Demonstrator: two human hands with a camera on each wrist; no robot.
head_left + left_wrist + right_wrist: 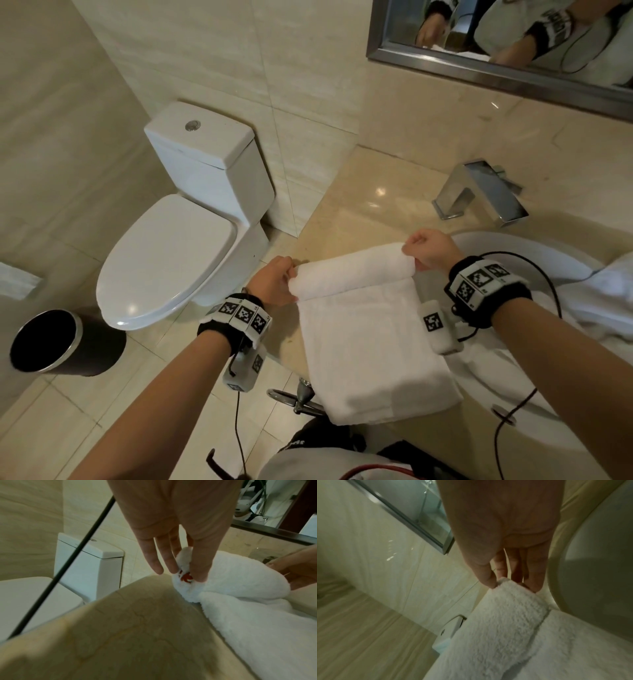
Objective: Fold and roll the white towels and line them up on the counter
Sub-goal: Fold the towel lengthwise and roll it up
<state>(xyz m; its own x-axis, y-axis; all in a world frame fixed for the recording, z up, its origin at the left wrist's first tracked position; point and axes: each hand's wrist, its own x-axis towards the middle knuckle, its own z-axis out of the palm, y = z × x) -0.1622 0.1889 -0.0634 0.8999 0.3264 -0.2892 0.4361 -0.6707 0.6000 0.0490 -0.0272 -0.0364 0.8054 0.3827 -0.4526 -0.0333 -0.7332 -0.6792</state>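
A folded white towel (370, 346) lies flat on the beige counter (356, 205), its near end hanging over the counter's front edge. Its far end is rolled into a short tube (352, 270). My left hand (274, 284) pinches the left end of the roll (187, 582), where a small red mark shows. My right hand (428, 250) pinches the right end of the roll (510, 601) between thumb and fingers. More white towel cloth (606, 294) lies bunched at the right, partly over the basin.
A round white basin (534, 250) sits right of the towel, with a chrome faucet (479, 195) behind it. A mirror (513, 41) hangs above. A white toilet (178, 246) and a black bin (51, 342) stand on the floor at the left.
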